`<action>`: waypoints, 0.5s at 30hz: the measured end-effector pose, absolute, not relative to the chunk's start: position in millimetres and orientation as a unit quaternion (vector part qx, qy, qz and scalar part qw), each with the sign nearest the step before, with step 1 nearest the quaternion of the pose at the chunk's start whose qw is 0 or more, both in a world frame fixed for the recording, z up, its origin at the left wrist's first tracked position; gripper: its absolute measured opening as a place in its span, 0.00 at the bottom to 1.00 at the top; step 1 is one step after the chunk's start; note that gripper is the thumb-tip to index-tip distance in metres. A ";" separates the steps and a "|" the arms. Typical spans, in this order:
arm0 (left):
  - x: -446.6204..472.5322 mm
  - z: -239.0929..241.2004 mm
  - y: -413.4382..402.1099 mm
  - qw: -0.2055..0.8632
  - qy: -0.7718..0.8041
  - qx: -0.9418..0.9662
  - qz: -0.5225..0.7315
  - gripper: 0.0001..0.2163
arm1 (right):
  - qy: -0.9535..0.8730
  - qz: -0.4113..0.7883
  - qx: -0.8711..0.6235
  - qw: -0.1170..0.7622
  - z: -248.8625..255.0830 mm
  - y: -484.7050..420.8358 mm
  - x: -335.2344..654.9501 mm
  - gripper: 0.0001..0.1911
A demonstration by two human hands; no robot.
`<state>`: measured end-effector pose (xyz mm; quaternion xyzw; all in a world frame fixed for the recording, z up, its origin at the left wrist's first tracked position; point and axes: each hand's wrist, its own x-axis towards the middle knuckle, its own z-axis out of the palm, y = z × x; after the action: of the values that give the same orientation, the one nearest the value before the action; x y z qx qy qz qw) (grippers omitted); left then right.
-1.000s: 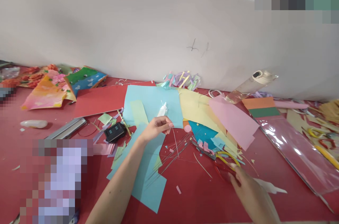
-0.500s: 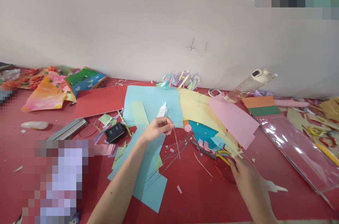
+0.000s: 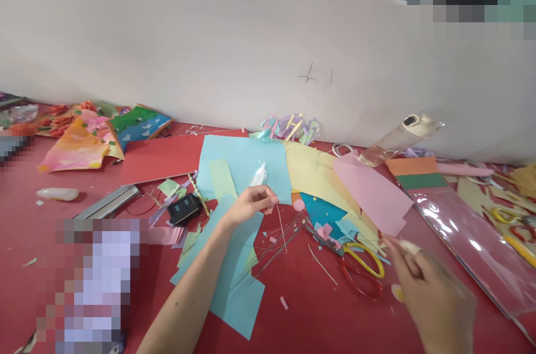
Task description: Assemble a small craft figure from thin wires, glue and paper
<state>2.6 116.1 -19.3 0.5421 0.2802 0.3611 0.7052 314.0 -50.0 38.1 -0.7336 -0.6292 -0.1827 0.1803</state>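
My left hand (image 3: 254, 203) is closed in a pinch on the top of a thin pale wire (image 3: 282, 226), which hangs down over the red table. Several dark thin wires (image 3: 274, 245) lie just below it. To the right are scissors (image 3: 362, 259) with yellow and red handles, their blades among paper scraps. My right hand (image 3: 433, 290), slightly blurred, is beside the handles and apart from them. Its thumb and fingers are drawn together; what they hold, if anything, I cannot make out. Near its fingers lies a small white and yellow piece (image 3: 397, 292).
Blue paper (image 3: 238, 304), yellow paper (image 3: 307, 172) and pink paper (image 3: 372, 192) cover the middle. A white glue bottle (image 3: 259, 175) lies on blue paper. A clear bottle (image 3: 387, 142) leans against the white partition (image 3: 209, 52). A black device (image 3: 184, 209) sits left.
My right hand has let go of the scissors and moved right, leaving both handles in full sight. My left hand keeps its pinch on the pale wire with hardly any movement.
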 end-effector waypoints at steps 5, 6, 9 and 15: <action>5.2 -20.0 114.1 0.705 0.280 0.546 0.356 0.16 | -0.598 -0.181 -0.751 0.213 50.4 20.1 309.5 0.22; 5.7 -20.3 113.7 0.704 0.280 0.547 0.355 0.16 | -0.609 -0.138 -0.753 0.207 50.5 34.5 306.3 0.23; 7.1 -21.3 112.8 0.700 0.286 0.549 0.357 0.17 | -0.598 -0.064 -0.752 0.270 50.6 63.1 282.4 0.22; 5.4 -21.2 115.8 0.683 0.312 0.542 0.377 0.17 | -0.655 0.318 -0.631 0.266 52.7 70.5 204.7 0.23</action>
<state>5.4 115.8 -21.2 0.5419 0.3121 0.3773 0.6831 204.7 70.5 52.7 -0.6312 -0.6554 0.3185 0.2657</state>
